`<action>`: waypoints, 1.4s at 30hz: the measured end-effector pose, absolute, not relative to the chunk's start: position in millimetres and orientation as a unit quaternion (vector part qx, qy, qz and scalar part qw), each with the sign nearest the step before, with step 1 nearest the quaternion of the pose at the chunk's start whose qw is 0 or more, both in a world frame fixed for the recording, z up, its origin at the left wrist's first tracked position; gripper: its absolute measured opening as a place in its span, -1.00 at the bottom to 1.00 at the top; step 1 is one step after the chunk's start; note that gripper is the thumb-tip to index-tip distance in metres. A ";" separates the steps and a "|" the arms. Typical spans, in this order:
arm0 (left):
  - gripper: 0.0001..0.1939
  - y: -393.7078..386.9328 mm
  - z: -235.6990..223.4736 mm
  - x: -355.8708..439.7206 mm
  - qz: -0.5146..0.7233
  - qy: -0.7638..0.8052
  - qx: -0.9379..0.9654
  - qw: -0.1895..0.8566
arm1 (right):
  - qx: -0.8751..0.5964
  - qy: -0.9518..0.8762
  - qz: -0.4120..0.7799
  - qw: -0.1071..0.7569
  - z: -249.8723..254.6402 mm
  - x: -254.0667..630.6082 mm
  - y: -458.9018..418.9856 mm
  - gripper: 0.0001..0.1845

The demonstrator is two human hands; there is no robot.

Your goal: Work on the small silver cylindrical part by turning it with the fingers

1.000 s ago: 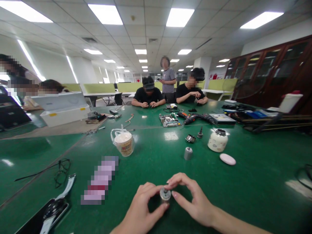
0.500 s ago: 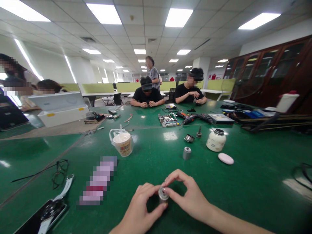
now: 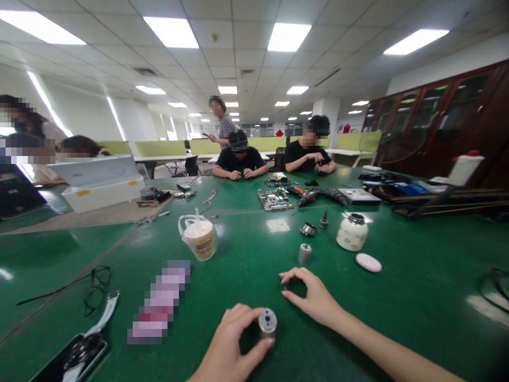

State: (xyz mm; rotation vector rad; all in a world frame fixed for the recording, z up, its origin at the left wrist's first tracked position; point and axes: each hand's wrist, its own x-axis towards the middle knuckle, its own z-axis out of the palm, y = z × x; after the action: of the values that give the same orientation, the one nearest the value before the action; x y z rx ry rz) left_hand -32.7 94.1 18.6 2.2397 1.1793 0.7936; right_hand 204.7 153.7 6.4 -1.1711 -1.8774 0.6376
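My left hand is closed around a small silvery metal cylinder, thumb and index finger gripping its sides. It is upright, and its round end with a dark centre hole faces up. My right hand hovers up and to the right of it, thumb and index finger curved with their tips apart. A tiny speck shows by that thumb tip, too small to make out. Beyond my right hand stands a similar grey metal cylinder. Behind that lie an open metal casing and a dark toothed part with a shaft.
A cream jar and a pink oval object are at right. Left are a bagged paper cup, glasses and a watch. Farther back lie a circuit board and a power drill. Several people are around the table.
My right hand has left the top of the cylinder, moving up and right, and its fingertips have parted. My left hand still holds the cylinder. A standing person in the background has moved left.
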 end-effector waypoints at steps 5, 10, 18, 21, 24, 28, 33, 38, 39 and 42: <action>-0.73 92.8 19.1 -33.1 0.293 0.431 0.818 0.245 | -0.451 -0.744 0.274 0.410 14.4 199.1 149.4 -0.91; -0.73 94.2 18.8 -33.0 0.291 0.431 0.817 0.249 | -0.418 -0.721 0.332 0.442 36.8 181.2 124.8 -0.88; -0.68 94.1 16.8 -32.7 0.300 0.419 0.816 0.262 | -0.397 -0.729 0.345 0.438 41.4 160.3 101.2 -0.86; -0.68 93.7 15.6 -33.4 0.300 0.420 0.815 0.263 | -0.401 -0.720 0.341 0.452 39.9 160.6 103.0 -0.85; -0.64 93.4 14.5 -34.6 0.303 0.420 0.815 0.260 | -0.400 -0.715 0.334 0.466 39.6 159.9 103.6 -0.82; -0.63 93.5 14.1 -34.1 0.305 0.416 0.816 0.261 | -0.397 -0.725 0.336 0.452 38.7 157.0 103.1 -0.81; -0.66 92.1 14.1 -33.7 0.309 0.417 0.813 0.265 | -0.412 -0.727 0.336 0.434 40.2 157.5 100.3 -0.87; -0.15 89.8 34.4 -44.7 0.285 0.407 0.818 0.289 | -0.380 -0.745 0.321 0.444 35.5 166.8 96.8 -0.58; -0.10 90.3 41.1 -46.1 0.287 0.403 0.820 0.288 | -0.377 -0.746 0.333 0.436 32.7 167.8 96.9 -0.54; -0.39 94.4 56.7 -43.0 0.318 0.402 0.819 0.259 | -0.379 -0.746 0.373 0.401 23.7 166.4 98.6 -0.54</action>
State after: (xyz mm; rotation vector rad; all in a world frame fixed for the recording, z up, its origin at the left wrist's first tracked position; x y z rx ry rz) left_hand -43.0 94.4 56.7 2.2185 1.0903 0.8612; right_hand 166.4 98.6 23.7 -0.9578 -1.8861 0.9420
